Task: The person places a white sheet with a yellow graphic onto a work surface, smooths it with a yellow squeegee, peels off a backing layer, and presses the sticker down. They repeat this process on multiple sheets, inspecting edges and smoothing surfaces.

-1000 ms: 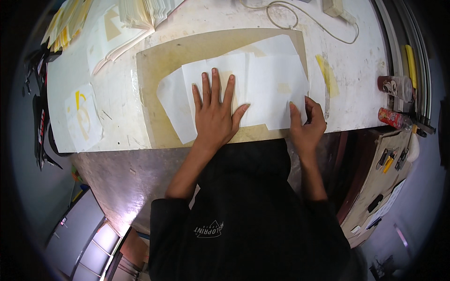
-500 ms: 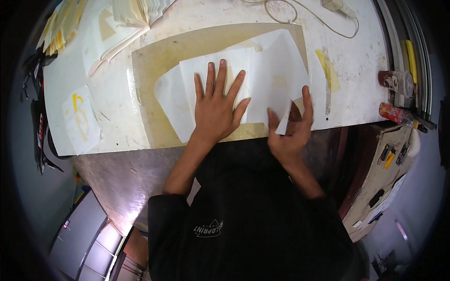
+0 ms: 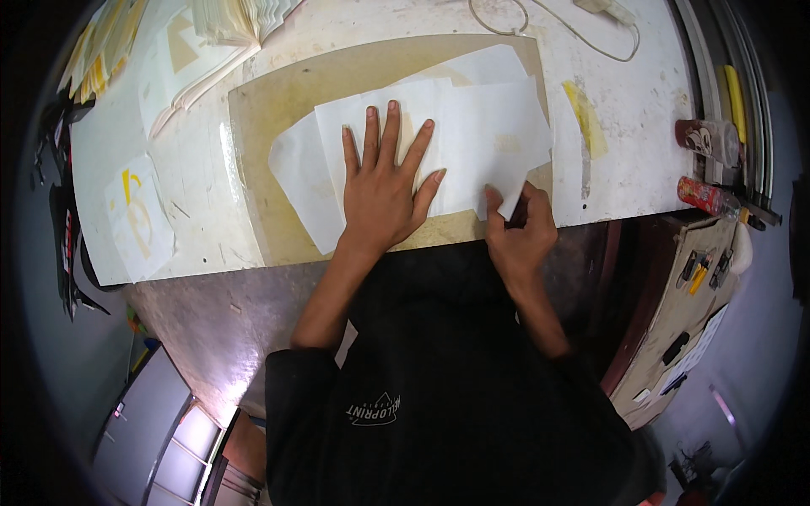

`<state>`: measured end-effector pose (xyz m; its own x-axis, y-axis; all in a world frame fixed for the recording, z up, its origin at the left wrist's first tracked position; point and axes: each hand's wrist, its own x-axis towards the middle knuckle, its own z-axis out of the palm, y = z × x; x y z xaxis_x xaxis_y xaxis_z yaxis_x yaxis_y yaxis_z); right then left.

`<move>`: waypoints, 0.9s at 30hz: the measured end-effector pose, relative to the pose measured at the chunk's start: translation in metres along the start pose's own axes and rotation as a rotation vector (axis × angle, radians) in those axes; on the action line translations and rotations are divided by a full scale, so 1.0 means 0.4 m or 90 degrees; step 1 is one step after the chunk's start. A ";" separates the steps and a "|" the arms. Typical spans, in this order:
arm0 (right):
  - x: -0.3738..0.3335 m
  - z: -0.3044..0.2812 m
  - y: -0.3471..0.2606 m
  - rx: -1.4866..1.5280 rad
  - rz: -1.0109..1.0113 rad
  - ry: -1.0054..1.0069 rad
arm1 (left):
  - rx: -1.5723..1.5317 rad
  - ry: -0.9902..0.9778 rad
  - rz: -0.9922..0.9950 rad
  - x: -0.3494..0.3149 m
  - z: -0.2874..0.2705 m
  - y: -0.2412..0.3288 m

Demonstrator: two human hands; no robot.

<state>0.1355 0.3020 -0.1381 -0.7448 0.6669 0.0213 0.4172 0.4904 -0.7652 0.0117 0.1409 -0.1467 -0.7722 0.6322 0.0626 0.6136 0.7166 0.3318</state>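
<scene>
White, thin paper sheets (image 3: 494, 110) overlapping on a translucent tan rectangular mat (image 3: 261, 105) at the near edge of a scuffed white bench (image 3: 629, 160). Bare left hand (image 3: 384, 198) flat on the sheets, fingers spread; bare right hand (image 3: 525, 221) gripping a lifted lower-right corner between thumb and fingers. Farther left, a loose white sheet with yellow marks (image 3: 153, 211).

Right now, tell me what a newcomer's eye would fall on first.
Probably the left hand, spread flat on the white paper in the middle, with the right hand at the paper's lower right corner. Next, the yellow strip on the table, right of the mat, and the red-labelled bottle at the far right.
</scene>
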 end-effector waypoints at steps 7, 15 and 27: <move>-0.003 0.018 -0.008 -0.012 -0.412 -0.038 | -0.040 0.004 -0.006 -0.003 -0.001 -0.017; -0.025 0.041 -0.033 -0.075 -0.453 -0.198 | -0.415 0.191 -0.048 -0.023 -0.029 -0.042; 0.187 0.070 -0.036 0.001 -0.398 -0.075 | -0.177 0.088 -0.022 -0.021 -0.028 -0.019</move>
<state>0.0590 0.3290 -0.1435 -0.9001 0.1885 0.3929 -0.1152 0.7665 -0.6318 0.0115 0.1268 -0.1394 -0.8189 0.5486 0.1683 0.5325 0.6171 0.5793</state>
